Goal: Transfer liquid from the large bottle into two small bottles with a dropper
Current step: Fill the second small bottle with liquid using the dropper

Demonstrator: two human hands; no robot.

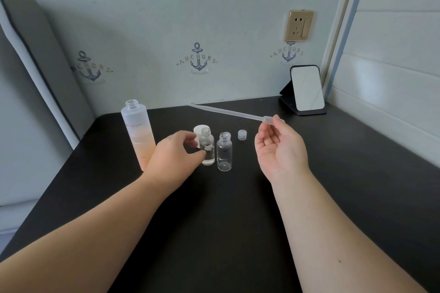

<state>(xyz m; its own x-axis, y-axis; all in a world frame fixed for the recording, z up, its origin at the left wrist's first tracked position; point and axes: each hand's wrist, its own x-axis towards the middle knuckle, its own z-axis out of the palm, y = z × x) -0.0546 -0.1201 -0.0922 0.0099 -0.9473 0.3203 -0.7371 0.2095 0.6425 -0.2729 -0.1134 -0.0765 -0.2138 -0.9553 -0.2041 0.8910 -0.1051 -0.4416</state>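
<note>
Currently, the step in hand appears to be a transfer pass between the large bottle [138,134] and the small bottles. The dropper [234,113] is held at its bulb end by the right hand [281,147], pinched between thumb and fingertips with the palm turned up and the other fingers loosely curled. Its tube lies nearly level, the tip pointed left and far, above the table [238,221] and clear of every bottle mouth. Whether liquid is carried in the tube cannot be told.

The left small bottle [207,147] is steadied by the left hand [176,152], whose fingers are closed lightly around its left side. The right small bottle [224,154] stands just beside it, untouched.

Contents are judged as follows:
- Large bottle: uncapped, upright at the left, peach-tinted liquid filling roughly the lower half.
- Left small bottle: open; clear liquid appears to be present, though the level is uncertain.
- Right small bottle: open and apparently empty.

A white cap [198,129] lies behind the left small bottle; a small clear cap [242,135] lies to the right.

For the next move, the tip must be swung downward and centred over a narrow neck.
</note>
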